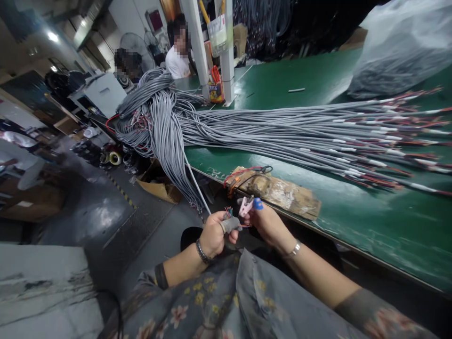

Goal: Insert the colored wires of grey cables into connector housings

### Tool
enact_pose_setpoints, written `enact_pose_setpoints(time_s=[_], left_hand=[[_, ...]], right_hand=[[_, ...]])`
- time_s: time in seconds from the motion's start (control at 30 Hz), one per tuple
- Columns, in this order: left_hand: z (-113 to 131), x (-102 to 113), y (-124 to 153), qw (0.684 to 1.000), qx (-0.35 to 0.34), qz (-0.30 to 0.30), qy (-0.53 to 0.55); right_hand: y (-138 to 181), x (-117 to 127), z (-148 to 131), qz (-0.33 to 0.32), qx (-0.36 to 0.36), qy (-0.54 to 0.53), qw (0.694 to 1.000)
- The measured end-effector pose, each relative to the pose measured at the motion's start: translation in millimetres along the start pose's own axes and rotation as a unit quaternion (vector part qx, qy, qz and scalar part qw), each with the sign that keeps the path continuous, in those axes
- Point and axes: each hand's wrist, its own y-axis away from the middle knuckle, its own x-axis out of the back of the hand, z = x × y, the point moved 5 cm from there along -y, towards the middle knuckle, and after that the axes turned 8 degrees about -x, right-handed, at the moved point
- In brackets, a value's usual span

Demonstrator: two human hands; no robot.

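Observation:
My left hand is closed round the end of a grey cable that runs down from the bundle. Thin coloured wires fan out above its fingers, and a grey wrapping covers its thumb. Close beside it on the right, my right hand pinches a small pink clip-like tool. A blue wrapping sits on that hand's thumb. Reddish wires also show between the two hands; whether the right fingers touch them is hidden.
A thick bundle of grey cables lies along the green table, stripped ends to the right. At the near edge rests a worn wooden board with wires. A clear plastic bag stands back right. A person in white sits beyond.

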Motion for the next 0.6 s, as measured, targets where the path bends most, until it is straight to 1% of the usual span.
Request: enact_pose_setpoints(time_s=[0.07,0.1,0.2,0.27,0.37,0.5,0.6], left_hand=[[-3.0,0.5,-0.7,1.000,0.003,0.000,0.001],[-4.7,0.9,-0.9,1.000,0.004,-0.001,0.000],[-8.7,1.9,-0.9,1.000,0.006,-0.006,-0.011],[-10.0,2.0,-0.7,1.000,0.008,-0.006,-0.021],[-9.8,2.8,0.2,1.000,0.004,-0.001,-0.027],[-11.5,7.2,2.8,0.999,-0.007,0.004,-0.034],[-15.1,9.7,5.6,0.998,-0.020,-0.019,-0.059]], right_hand=[[-2.8,-4.5,5.3,-0.024,-0.049,-0.069,0.996],[-3.8,-5.6,6.2,-0.023,-0.057,-0.094,0.994],[-5.4,-6.1,6.2,-0.007,-0.042,-0.123,0.991],[-6.0,-6.1,7.6,-0.010,-0.042,-0.129,0.991],[-5.2,-4.1,11.5,-0.032,-0.059,-0.139,0.988],[3.6,-1.7,18.5,-0.101,-0.117,-0.124,0.980],[13.6,-1.6,22.7,-0.140,-0.158,-0.075,0.975]])
